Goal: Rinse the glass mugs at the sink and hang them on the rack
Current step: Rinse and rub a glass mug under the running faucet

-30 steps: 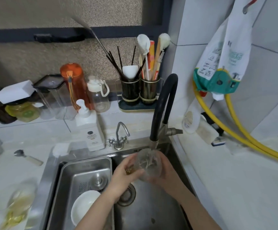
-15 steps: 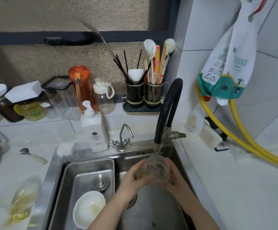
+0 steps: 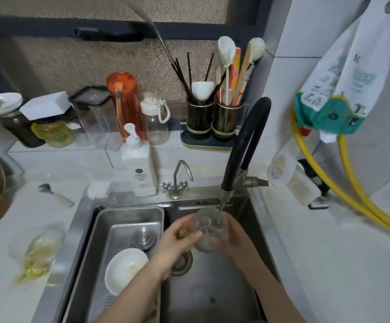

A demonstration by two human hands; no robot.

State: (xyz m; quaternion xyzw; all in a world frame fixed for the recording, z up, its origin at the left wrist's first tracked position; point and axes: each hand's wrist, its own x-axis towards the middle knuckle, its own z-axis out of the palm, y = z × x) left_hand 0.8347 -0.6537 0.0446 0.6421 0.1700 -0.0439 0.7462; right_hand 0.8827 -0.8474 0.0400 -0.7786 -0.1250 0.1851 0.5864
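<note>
We are holding a clear glass mug (image 3: 209,230) over the right basin of the steel sink (image 3: 212,297), directly under the spout of the black faucet (image 3: 245,145), and a thin stream of water is running into its open mouth. Our left hand (image 3: 177,243) is grasping the mug from the left, fingers curled round its side and thumb across the front; something small and amber is showing by those fingers, too blurred for us to name. Our right hand (image 3: 237,238) is cupping the mug from the right, fingers wrapped round the glass.

Below the mug the drain (image 3: 181,262) is sitting partly behind our left wrist. In the left basin a steel insert tray (image 3: 131,215) is holding a white bowl (image 3: 125,270) and a metal plug (image 3: 145,237). Behind the sink a small chrome tap (image 3: 177,180) is standing just beside a white soap pump bottle (image 3: 139,169). Further back along the ledge we are seeing an orange bottle (image 3: 123,101), a clear bottle with a white cap (image 3: 154,122), and a twin utensil holder (image 3: 215,120) crowded with chopsticks and brushes. On the counter to the left a spoon (image 3: 55,194) is lying well apart from the sink, and a blurred glass mug with yellowish contents (image 3: 37,250) is standing near the sink's left edge. On the right wall a yellow hose (image 3: 357,199) is looping down beneath a hanging printed bag (image 3: 336,89).
</note>
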